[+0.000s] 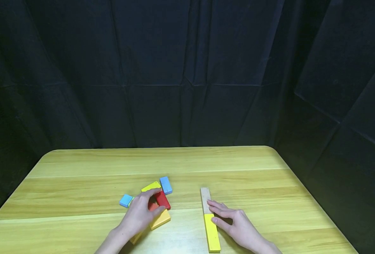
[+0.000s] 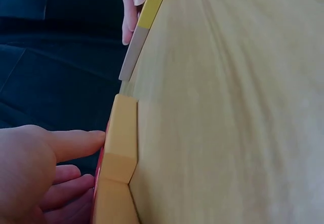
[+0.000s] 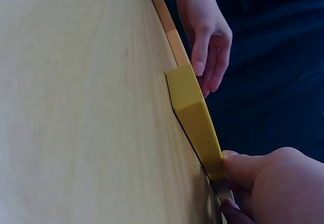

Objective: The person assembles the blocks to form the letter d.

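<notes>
My left hand [image 1: 140, 211] reaches over a loose group of blocks, thumb and index finger apart at a red block [image 1: 163, 200]. An orange-yellow block [image 1: 160, 219] lies below its thumb, and a yellow block [image 1: 150, 186] shows beyond its fingers. An orange-red block [image 1: 153, 205] is partly covered by this hand. On the right, my right hand [image 1: 239, 225] rests its fingertips along two blocks laid end to end, a bare-wood block [image 1: 205, 199] and a long yellow block [image 1: 212, 234]. Its thumb touches the yellow one; its fingers are extended, not wrapped round either.
Two blue blocks lie at the group's edges, one blue block [image 1: 166, 185] at the far side and another blue block [image 1: 125, 200] at the left. The wooden table [image 1: 289, 204] has rounded far corners. Dark curtains [image 1: 162, 77] hang behind and beside it.
</notes>
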The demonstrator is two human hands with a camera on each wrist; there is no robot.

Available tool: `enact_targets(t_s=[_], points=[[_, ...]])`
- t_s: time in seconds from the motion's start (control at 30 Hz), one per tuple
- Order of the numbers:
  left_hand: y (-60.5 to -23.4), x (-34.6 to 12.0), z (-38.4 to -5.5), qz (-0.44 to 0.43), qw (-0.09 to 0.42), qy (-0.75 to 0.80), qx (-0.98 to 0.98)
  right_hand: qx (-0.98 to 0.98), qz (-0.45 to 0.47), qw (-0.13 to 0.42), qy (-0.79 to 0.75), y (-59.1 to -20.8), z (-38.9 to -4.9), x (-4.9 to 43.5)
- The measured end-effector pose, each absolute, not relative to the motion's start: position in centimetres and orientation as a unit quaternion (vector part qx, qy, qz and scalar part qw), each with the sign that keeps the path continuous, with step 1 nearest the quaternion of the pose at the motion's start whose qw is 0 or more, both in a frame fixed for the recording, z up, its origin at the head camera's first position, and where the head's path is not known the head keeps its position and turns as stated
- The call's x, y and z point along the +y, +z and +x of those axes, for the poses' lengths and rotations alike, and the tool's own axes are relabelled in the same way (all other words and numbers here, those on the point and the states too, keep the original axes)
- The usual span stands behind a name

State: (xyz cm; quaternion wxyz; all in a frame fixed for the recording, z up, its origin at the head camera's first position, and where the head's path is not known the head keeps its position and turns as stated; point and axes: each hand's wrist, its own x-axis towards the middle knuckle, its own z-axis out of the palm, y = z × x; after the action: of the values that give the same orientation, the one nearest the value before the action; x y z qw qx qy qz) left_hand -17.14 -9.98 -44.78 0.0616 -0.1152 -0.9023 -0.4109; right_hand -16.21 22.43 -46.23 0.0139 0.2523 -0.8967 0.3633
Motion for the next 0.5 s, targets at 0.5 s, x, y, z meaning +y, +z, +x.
enact_targets(t_s=[0.5], points=[[-44.77, -10.72, -17.46, -0.094, 0.032, -0.415, -0.904, -0.899, 0.244, 0.003, 0.363, -46.09, -16.09, 22.36]])
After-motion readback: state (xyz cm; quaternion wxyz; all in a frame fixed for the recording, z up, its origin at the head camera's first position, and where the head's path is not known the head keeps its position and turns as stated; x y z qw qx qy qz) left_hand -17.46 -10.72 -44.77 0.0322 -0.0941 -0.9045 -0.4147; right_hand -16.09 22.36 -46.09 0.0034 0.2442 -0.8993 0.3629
